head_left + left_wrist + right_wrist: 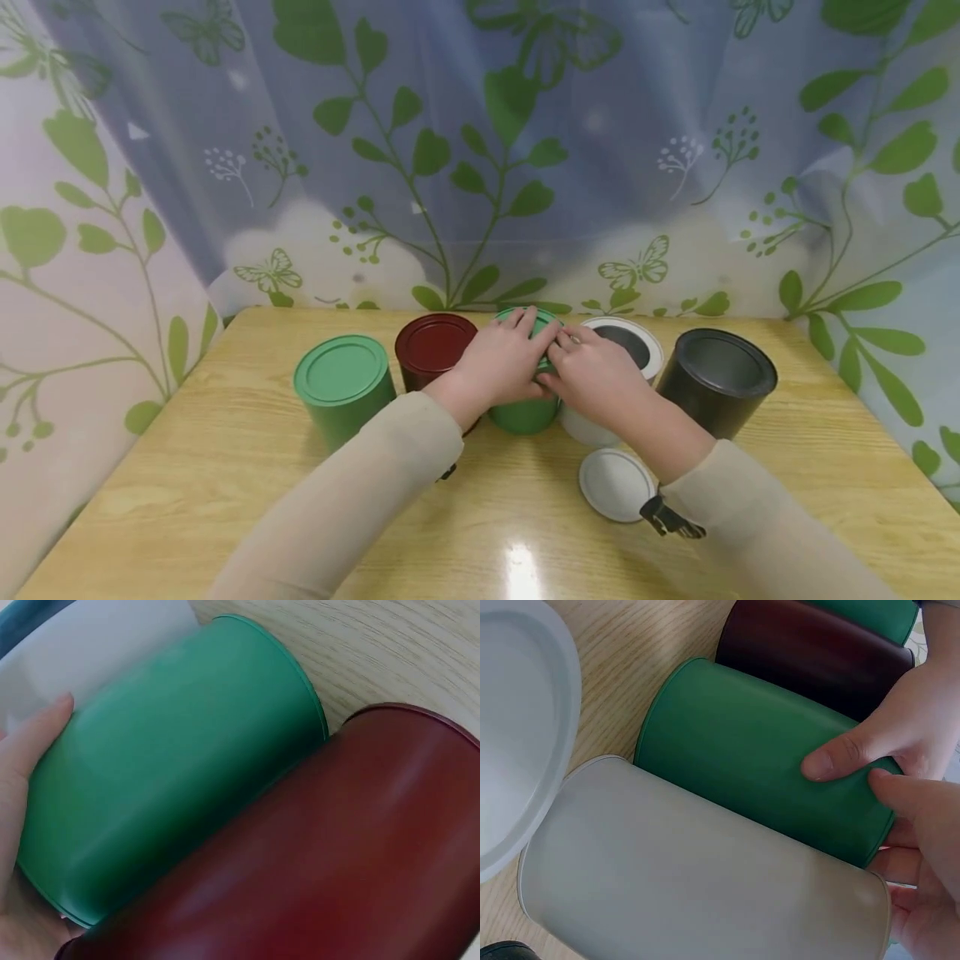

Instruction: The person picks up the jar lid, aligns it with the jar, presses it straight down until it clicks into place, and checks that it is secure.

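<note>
A green canister [525, 418] stands upright in the middle of a row, with both hands at its top. My left hand [498, 358] lays its fingers over the green lid, and its thumb [832, 759] presses the canister's side. From the other side, my right hand [596, 371] holds the rim, fingers bent over it and thumb against the wall. The fingertips of the two hands nearly meet. Beside it on the right is a white canister [583, 427], open and dark inside, partly hidden by the right hand. A dark red canister [315, 855] stands close on the left.
A loose white lid [617, 485] lies on the wooden table [465, 533] before the white canister. Another green canister [341, 375] stands far left, a black canister [716, 367] far right, both lidded. A patterned curtain [480, 208] hangs behind.
</note>
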The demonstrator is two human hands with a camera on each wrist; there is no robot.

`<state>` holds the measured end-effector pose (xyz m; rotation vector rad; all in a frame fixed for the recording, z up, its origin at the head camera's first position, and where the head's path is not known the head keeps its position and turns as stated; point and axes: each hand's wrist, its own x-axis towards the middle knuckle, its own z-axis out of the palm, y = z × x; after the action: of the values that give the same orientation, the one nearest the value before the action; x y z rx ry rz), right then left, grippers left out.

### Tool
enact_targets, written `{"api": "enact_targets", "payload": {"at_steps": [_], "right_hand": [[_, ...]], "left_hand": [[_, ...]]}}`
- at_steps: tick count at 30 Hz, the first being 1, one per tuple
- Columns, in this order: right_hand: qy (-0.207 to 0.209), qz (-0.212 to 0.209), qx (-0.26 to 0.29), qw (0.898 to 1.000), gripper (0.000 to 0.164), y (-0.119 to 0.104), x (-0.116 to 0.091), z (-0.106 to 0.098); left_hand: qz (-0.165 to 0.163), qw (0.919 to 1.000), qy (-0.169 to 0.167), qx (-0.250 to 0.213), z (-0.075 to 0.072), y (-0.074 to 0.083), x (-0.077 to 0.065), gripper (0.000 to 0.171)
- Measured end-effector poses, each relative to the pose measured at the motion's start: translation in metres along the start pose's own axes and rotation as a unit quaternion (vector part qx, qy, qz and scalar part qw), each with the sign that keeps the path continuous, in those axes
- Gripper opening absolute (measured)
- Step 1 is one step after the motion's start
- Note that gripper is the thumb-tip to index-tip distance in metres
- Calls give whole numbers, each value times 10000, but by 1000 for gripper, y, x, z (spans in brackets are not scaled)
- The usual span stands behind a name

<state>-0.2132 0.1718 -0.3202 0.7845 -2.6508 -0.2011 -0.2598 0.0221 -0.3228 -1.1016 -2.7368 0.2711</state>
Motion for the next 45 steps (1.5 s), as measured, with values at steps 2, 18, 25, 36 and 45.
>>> {"api": "enact_targets", "payload": {"at_steps": [2,18,25,36,45], "right_hand": [[8,0,19,10000,41,0,1,0],[-233,227,69,9994,42,-2,0,-3],[-243,180,-52,9995,45,-2,-1,-2],[-162,544,231,9981,43,-7,-2,1],[-470,826,389,9947,58,-13,-6,-1]], "left_hand": [[-64,9999,-70,82,0,-1,-1,85],[-555,9950,-811,169,-8,10,1,86],[-592,9975,215,312,2,20,-10,81],[-488,9894,1242,578,9,22,-22,69],[-115,9892,1397,417,11,21,-48,66]]}}
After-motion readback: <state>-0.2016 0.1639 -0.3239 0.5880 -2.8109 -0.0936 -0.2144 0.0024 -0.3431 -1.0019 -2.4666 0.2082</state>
